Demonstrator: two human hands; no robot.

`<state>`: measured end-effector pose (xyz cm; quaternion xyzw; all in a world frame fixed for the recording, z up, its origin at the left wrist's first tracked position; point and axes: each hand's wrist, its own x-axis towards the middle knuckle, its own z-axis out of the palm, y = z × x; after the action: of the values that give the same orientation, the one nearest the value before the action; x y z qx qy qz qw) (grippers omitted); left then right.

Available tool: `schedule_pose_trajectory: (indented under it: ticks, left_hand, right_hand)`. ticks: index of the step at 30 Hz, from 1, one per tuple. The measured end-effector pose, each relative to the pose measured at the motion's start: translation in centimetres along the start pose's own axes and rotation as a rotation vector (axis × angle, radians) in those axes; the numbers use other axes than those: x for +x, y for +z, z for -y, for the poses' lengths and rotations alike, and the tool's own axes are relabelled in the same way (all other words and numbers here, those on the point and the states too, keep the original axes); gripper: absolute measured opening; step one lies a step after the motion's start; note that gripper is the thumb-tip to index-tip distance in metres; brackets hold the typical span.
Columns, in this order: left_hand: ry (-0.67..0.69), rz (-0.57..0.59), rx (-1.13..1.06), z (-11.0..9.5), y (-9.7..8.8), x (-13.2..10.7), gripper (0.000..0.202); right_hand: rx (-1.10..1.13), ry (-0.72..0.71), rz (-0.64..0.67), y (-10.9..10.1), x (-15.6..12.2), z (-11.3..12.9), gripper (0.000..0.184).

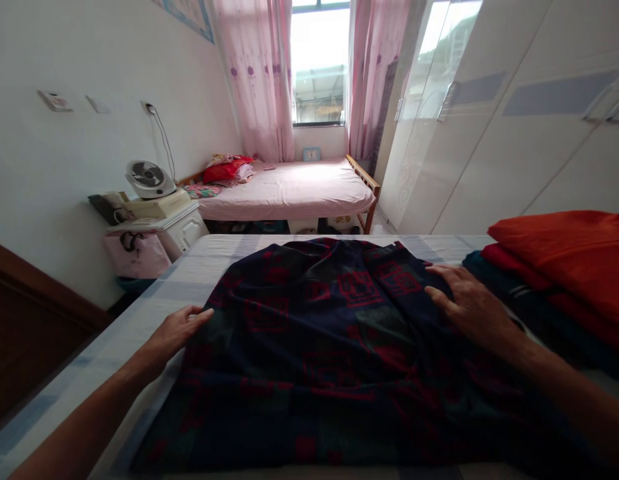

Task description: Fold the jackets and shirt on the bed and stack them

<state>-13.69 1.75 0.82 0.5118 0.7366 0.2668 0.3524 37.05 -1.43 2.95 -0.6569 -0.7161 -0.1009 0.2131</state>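
Note:
A dark navy garment (pixel 289 347) with red square patterns and greenish patches lies spread and wrinkled across the bed in front of me. At its left edge is my left hand (pixel 182 327), with thumb and fingers close together on the cloth; the fingers seem to pinch the edge. My right hand (pixel 464 300) rests by the garment's right side, its thumb and index finger apart. The near part of the garment is in shade, and its exact shape is hard to make out.
Folded clothes, an orange one (pixel 564 257) on top, are stacked at the right on the striped bedsheet (pixel 209 257). Beyond stands another bed (pixel 299 190) with pink bedding. A fan (pixel 150 179) sits on a cabinet at left; a white wardrobe (pixel 489 147) lines the right.

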Motion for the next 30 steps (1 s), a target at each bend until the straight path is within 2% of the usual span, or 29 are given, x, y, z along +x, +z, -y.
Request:
schedule_pose_trajectory:
  ticks: [3,5,7,9,11,13,16,19,21,23,24,26,27,28,30]
  left_hand:
    - [-0.009,0.145,-0.185,1.3,-0.7,-2.8,0.056]
    - [0.033,0.125,-0.231,2.0,-1.0,-3.7,0.064]
    - [0.069,0.05,-0.221,2.4,-1.1,-3.9,0.07]
    - [0.054,-0.028,-0.18,2.7,-1.2,-4.0,0.068]
    - [-0.013,-0.021,-0.166,2.7,-1.3,-4.5,0.062]
    - [-0.077,0.023,-0.209,2.6,-1.4,-5.6,0.062]
    - [-0.101,0.135,-0.305,2.8,-1.8,-7.7,0.079]
    - [-0.098,0.273,-0.343,3.9,-2.2,-9.1,0.093]
    - [-0.07,0.292,-0.29,4.9,-2.5,-9.4,0.088]
    - [0.008,0.213,-0.104,5.6,-2.6,-9.3,0.074]
    - [0.083,0.126,0.031,5.7,-2.6,-9.2,0.066]
    - [0.31,-0.071,0.315,5.3,-2.3,-9.3,0.051]
    - [0.439,-0.124,0.423,4.9,-2.0,-9.5,0.046]
    - [0.556,-0.123,0.494,4.4,-1.6,-9.7,0.042]
    - [0.694,0.025,0.552,3.5,-0.7,-10.3,0.046]
  right_hand:
    - [0.21,-0.129,0.105,0.7,-0.2,3.9,0.04]
    - [0.292,-0.174,0.172,1.0,-1.2,5.9,0.038]
    - [0.322,-0.21,0.214,0.8,-2.2,7.1,0.036]
    - [0.329,-0.234,0.249,0.2,-3.0,7.6,0.033]
    - [0.341,-0.255,0.298,-0.8,-3.7,7.8,0.032]
    - [0.352,-0.282,0.366,-1.7,-4.4,8.0,0.031]
    - [0.335,-0.338,0.449,-2.3,-5.5,8.2,0.033]
    - [0.294,-0.356,0.474,-2.0,-6.5,7.8,0.035]
    - [0.259,-0.348,0.461,-1.6,-7.0,7.2,0.035]
    - [0.227,-0.341,0.44,-1.4,-7.4,6.5,0.034]
    - [0.215,-0.342,0.429,-1.4,-7.5,6.3,0.033]
    - [0.197,-0.36,0.411,-1.4,-7.7,6.0,0.032]
    - [0.188,-0.373,0.397,-1.5,-7.7,6.0,0.033]
    - [0.18,-0.387,0.38,-1.6,-7.7,6.0,0.036]
    - [0.166,-0.416,0.352,-1.8,-7.7,6.2,0.044]
